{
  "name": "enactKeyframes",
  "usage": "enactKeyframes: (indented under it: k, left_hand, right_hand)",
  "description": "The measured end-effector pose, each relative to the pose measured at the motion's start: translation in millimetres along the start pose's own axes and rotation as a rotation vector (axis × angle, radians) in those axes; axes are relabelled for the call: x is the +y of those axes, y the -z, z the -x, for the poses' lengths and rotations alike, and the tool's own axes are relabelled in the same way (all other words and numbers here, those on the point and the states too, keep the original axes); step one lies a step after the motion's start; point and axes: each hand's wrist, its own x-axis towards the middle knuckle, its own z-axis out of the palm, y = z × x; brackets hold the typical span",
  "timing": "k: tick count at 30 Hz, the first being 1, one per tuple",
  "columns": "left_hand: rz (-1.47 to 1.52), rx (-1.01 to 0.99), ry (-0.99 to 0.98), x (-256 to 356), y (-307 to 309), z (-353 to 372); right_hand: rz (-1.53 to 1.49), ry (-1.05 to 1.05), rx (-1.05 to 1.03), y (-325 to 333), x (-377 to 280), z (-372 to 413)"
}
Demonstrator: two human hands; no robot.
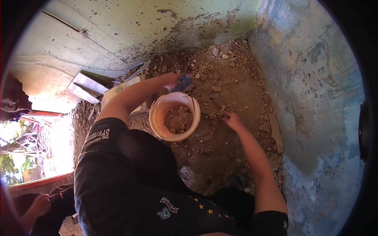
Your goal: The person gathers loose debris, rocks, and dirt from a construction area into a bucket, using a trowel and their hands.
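Beyond the bucket's far rim, my left hand (171,80) is closed on a blue scoop-like piece (184,83), its exact kind unclear. The pale bucket (157,120) stands upright on the dirt floor, with brown soil and lumps (180,119) inside. To the bucket's right, my right hand (235,122) reaches low over loose dirt and small stones (214,114). Its thumb and forefinger are slightly apart, with a small pale bit of debris just past the fingertips.
Rubble (224,57) lies along the green wall (157,27). A blue wall (315,98) rises at right, with a flat strip (275,133) at its foot. White cable (138,69) and metal channels (86,86) lie at left. Another person's hand (41,204) shows at lower left.
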Motion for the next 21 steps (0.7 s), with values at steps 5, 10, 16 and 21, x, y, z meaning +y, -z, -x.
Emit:
enactKeyframes:
  k: [5, 10, 16, 21]
  left_hand:
    - [-0.084, -0.009, 0.074, 11, 9, 1]
    - [0.001, -0.04, 0.175, 9, -3, -15]
    - [-0.03, -0.014, 0.054, 29, 5, -9]
    - [-0.095, -0.019, 0.035, 28, 7, -11]
  right_hand:
    - [-0.007, 0.017, 0.032, 2, 6, 3]
    - [0.01, -0.057, -0.023, 41, 4, 17]
    - [-0.075, -0.099, 0.097, 68, 25, 18]
    - [-0.167, -0.113, 0.195, 76, 21, 21]
